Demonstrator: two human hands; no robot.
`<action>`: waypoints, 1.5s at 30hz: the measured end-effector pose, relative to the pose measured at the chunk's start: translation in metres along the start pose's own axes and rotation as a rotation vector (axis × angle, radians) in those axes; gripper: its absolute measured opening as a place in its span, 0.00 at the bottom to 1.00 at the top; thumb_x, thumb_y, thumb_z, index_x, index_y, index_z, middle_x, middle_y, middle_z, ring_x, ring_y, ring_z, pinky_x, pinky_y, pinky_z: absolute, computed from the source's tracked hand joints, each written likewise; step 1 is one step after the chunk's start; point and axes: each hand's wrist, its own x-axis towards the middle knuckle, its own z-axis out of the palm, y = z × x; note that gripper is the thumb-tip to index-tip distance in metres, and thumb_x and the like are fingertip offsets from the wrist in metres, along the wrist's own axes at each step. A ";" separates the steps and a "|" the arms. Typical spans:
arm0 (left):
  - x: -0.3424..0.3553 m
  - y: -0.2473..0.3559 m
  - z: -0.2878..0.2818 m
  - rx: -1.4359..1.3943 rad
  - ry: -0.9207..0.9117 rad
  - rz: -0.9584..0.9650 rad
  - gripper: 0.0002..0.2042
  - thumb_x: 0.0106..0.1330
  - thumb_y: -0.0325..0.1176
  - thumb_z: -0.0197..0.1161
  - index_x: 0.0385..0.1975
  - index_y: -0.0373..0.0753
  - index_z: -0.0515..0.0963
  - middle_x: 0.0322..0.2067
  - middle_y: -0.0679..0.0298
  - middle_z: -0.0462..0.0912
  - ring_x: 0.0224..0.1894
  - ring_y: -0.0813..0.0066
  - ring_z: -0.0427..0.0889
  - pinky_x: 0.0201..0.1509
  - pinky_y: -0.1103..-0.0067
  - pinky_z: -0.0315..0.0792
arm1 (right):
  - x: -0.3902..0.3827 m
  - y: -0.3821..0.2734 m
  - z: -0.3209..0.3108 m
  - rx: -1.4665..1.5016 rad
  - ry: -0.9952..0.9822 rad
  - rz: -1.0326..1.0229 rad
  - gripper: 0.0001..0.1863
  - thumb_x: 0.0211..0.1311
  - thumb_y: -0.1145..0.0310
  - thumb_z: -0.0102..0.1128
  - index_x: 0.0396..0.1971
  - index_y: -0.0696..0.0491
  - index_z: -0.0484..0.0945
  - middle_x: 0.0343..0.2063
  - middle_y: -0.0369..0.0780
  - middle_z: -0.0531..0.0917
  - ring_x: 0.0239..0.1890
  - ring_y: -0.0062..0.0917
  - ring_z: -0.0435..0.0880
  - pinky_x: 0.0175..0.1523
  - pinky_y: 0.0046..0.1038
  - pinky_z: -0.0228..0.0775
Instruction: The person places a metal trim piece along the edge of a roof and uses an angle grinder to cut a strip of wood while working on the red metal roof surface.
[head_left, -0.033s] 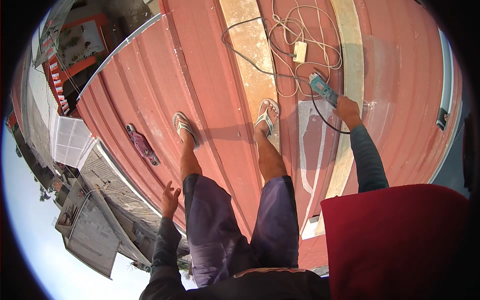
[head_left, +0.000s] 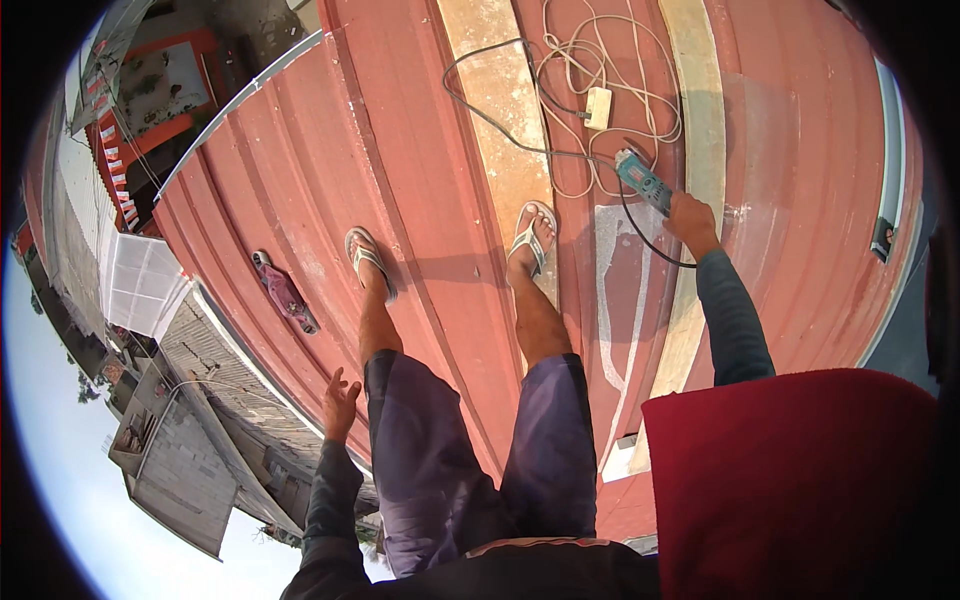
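Note:
My right hand (head_left: 692, 222) is wrapped around the rear of a teal angle grinder (head_left: 645, 183). Its metal head points up and left, toward a tangle of pale cord on the red roof. From the tool's rear a dark cable (head_left: 640, 230) loops down and also runs left across the roof. The pale extension cord (head_left: 622, 60) ends in a cream socket block (head_left: 598, 108), where a dark plug sits. My left hand (head_left: 341, 405) hangs beside my left leg, holding nothing, its fingers loosely bent and apart.
I stand in flip-flops on a red ribbed metal roof (head_left: 430, 330), one foot on a tan strip (head_left: 500, 120). A second tan strip (head_left: 705, 130) runs right of it. A dark pink object (head_left: 285, 292) lies at left. Beyond the roof edge (head_left: 240, 90), lower ground and other roofs show.
My right hand and the angle grinder have shifted very slightly left. My left hand has sunk a touch. The feet and cords look the same.

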 end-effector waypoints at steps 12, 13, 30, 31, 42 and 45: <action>0.023 0.064 0.005 -0.046 0.087 0.073 0.32 0.63 0.46 0.66 0.65 0.41 0.67 0.48 0.45 0.78 0.54 0.50 0.76 0.58 0.60 0.69 | 0.008 -0.024 -0.015 0.167 -0.021 0.096 0.23 0.50 0.58 0.68 0.42 0.57 0.80 0.40 0.49 0.84 0.45 0.44 0.84 0.52 0.41 0.75; 0.031 0.084 0.007 -0.057 0.072 0.096 0.31 0.63 0.46 0.65 0.65 0.41 0.67 0.49 0.46 0.78 0.55 0.50 0.76 0.59 0.60 0.69 | 0.007 -0.019 -0.013 0.185 -0.042 0.124 0.24 0.50 0.58 0.68 0.43 0.58 0.79 0.41 0.50 0.84 0.46 0.44 0.84 0.52 0.41 0.75; 0.024 0.069 0.049 -0.077 -0.134 0.088 0.30 0.63 0.42 0.66 0.64 0.37 0.68 0.48 0.44 0.80 0.53 0.51 0.78 0.58 0.61 0.70 | 0.019 -0.045 -0.027 0.209 -0.068 0.195 0.25 0.52 0.57 0.68 0.45 0.59 0.79 0.43 0.52 0.84 0.46 0.46 0.83 0.52 0.42 0.75; 0.028 0.068 0.049 -0.087 -0.138 0.115 0.30 0.63 0.41 0.66 0.64 0.36 0.68 0.47 0.43 0.80 0.52 0.50 0.78 0.57 0.61 0.71 | 0.020 -0.049 -0.029 0.205 -0.035 0.180 0.25 0.52 0.57 0.68 0.44 0.60 0.79 0.42 0.52 0.84 0.46 0.46 0.83 0.52 0.42 0.74; 0.073 0.054 -0.002 -0.263 -0.262 0.128 0.29 0.67 0.36 0.62 0.65 0.31 0.65 0.45 0.45 0.80 0.49 0.56 0.79 0.58 0.66 0.71 | 0.036 -0.128 -0.023 0.261 0.055 0.305 0.12 0.57 0.68 0.59 0.38 0.55 0.84 0.39 0.48 0.86 0.45 0.43 0.85 0.48 0.41 0.78; 0.081 0.037 -0.024 -0.359 -0.282 0.107 0.29 0.67 0.36 0.61 0.66 0.30 0.63 0.46 0.47 0.79 0.49 0.59 0.78 0.58 0.67 0.70 | 0.037 -0.149 -0.023 0.254 0.066 0.334 0.13 0.60 0.66 0.55 0.39 0.53 0.85 0.41 0.47 0.86 0.46 0.40 0.86 0.48 0.39 0.78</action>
